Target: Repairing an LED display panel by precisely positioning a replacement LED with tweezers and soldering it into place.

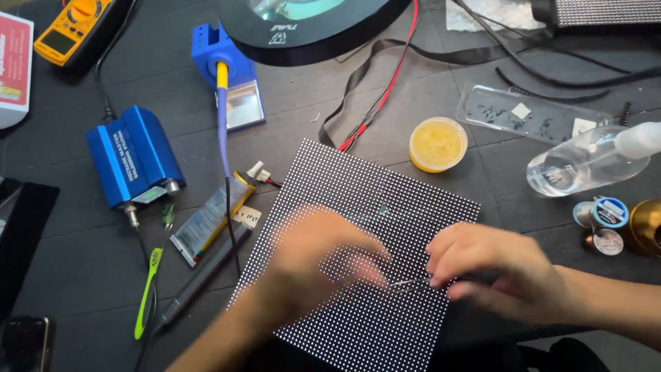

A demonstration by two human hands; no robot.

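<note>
A square black panel covered with a grid of small white dots lies tilted on the dark table. My left hand rests on its middle, blurred, with the fingers curled down onto the surface. My right hand is over the panel's right edge and pinches a thin metal tool whose tip points left toward the left fingers. Whether the left hand grips anything is not visible.
A round tub of yellow paste sits behind the panel. Left lie a blue soldering station, a soldering iron in its blue stand, a tube and a green tool. A clear bottle and wire spools are right.
</note>
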